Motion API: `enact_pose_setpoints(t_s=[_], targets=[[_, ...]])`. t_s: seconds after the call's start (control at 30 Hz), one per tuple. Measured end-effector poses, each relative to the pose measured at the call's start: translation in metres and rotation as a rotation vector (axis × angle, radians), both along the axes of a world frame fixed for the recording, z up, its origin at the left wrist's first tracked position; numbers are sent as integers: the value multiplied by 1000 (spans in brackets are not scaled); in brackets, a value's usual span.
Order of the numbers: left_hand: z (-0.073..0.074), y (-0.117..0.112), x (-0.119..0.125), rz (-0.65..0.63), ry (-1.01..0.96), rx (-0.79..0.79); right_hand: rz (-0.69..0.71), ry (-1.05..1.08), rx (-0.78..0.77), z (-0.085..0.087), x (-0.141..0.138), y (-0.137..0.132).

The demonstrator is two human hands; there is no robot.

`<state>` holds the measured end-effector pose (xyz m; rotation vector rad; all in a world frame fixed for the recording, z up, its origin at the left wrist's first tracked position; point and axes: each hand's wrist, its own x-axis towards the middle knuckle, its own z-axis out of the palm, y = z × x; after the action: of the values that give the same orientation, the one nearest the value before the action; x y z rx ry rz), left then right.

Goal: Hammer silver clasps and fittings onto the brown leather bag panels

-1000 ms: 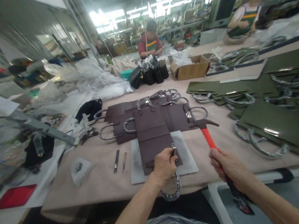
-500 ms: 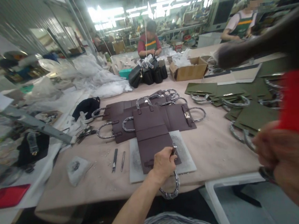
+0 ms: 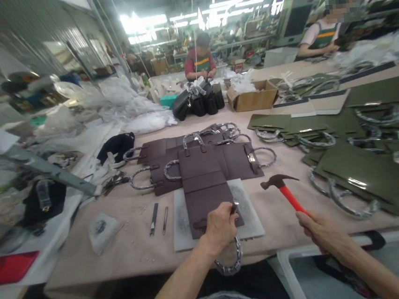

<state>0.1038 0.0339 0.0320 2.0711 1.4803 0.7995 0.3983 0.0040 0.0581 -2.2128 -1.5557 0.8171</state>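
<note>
My left hand (image 3: pixel 221 225) presses on the lower part of a dark brown leather bag panel (image 3: pixel 203 170). Its fingers are closed around a short metal piece (image 3: pixel 234 207), mostly hidden by them. Beneath the panel lies a grey-white slab (image 3: pixel 249 210). A wrapped handle (image 3: pixel 230 269) hangs from the panel over the table's front edge. To the right, my right hand (image 3: pixel 316 227) grips a claw hammer (image 3: pixel 290 197) by its red handle. The dark hammer head is above the table, apart from the panel.
More brown panels (image 3: pixel 166 171) lie behind the slab. Olive green panels (image 3: pixel 363 166) with wrapped handles are piled at right. A cutter-like tool (image 3: pixel 153 219) and a thin metal rod (image 3: pixel 165 220) lie left of the slab. A white bin (image 3: pixel 284 263) stands front right. Two people work beyond.
My right hand has lowered the hammer from close to the camera at upper right to just above the table. My left hand stays on the brown panel.
</note>
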Motion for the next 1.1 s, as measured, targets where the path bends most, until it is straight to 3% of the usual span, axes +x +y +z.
enact_pose_setpoints(t_s=[0.07, 0.13, 0.23, 0.33, 0.47, 0.57, 0.63, 0.7, 0.8, 0.93, 1.0, 1.1], targets=[[1, -1, -1, 2, 2, 3, -17, -68, -65, -21, -1, 12], [2, -1, -2, -5, -8, 7, 12, -174, -13, -31, -8, 21], [5, -3, -4, -13, -29, 0, 168, -377, 344, -32, -34, 30], [3, -5, -4, -9, -52, -11, 416, -287, 686, -33, -77, 31], [-4, -2, -2, 44, -239, -87, 626, -128, 670, -47, -124, 23], [-1, 8, -10, 275, -630, -266, 658, -139, 639, -57, -130, 17], [6, 17, -28, 428, -872, -365, 679, -121, 637, -59, -128, 15], [17, 23, -59, 501, -930, -389, 671, -115, 628, -57, -126, 15], [31, 20, -125, 588, -589, -342, 658, -119, 610, -50, -127, 18], [36, -4, -214, 685, 211, -307, 775, -126, 597, -39, -131, 28], [30, -16, -247, 721, 518, -371, 866, -136, 567, -32, -133, 35], [21, -29, -272, 739, 748, -508, 956, -183, 503, -25, -135, 47]])
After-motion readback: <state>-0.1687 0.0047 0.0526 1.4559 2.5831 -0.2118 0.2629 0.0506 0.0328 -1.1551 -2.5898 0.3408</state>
